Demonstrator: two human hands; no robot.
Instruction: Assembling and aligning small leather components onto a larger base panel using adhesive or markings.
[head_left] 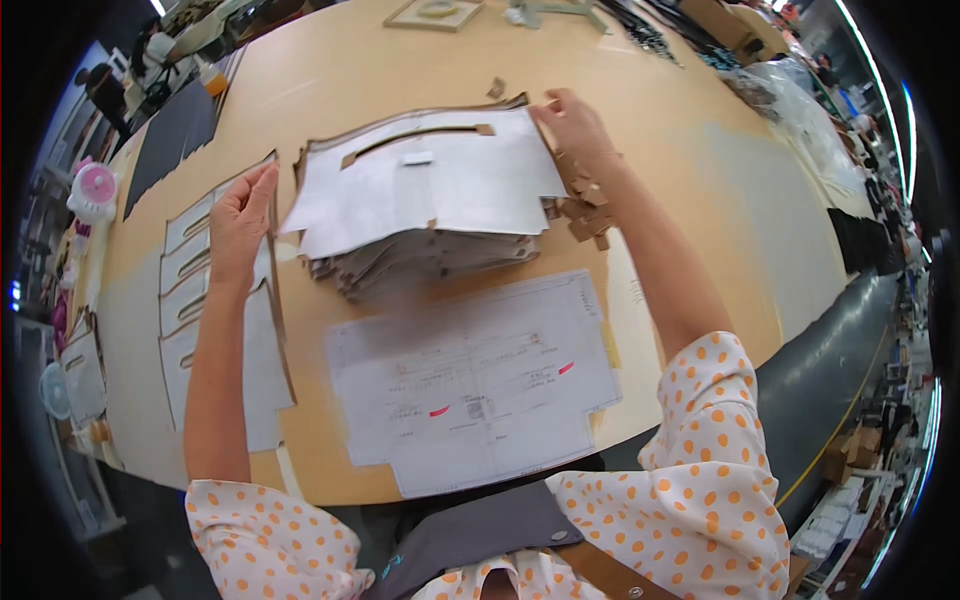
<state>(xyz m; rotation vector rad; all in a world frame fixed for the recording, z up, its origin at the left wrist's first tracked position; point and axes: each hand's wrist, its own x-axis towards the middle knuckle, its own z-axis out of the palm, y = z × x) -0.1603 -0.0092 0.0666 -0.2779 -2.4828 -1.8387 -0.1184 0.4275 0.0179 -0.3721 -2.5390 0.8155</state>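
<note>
A stack of white-faced, brown-edged bag panels [430, 195] lies in front of me. The top panel has a curved brown slot and a small white tag. My right hand [578, 130] is closed at its far right corner, thumb and fingers pinching the edge. To the left of the stack, my left hand [240, 215] has its fingertips pressed together beside a column of overlapping slotted panels [225, 340]; anything between them is too small to make out. Nearer to me lies a white paper pattern [480, 400] with printed lines and red marks.
Small brown scraps [585, 210] lie right of the stack. A dark sheet [175, 140] and pink fan [93, 190] are at the left. A wooden frame with tape [435, 12] sits at the back. Clear plastic [800, 120] covers the right edge. Other people are far left.
</note>
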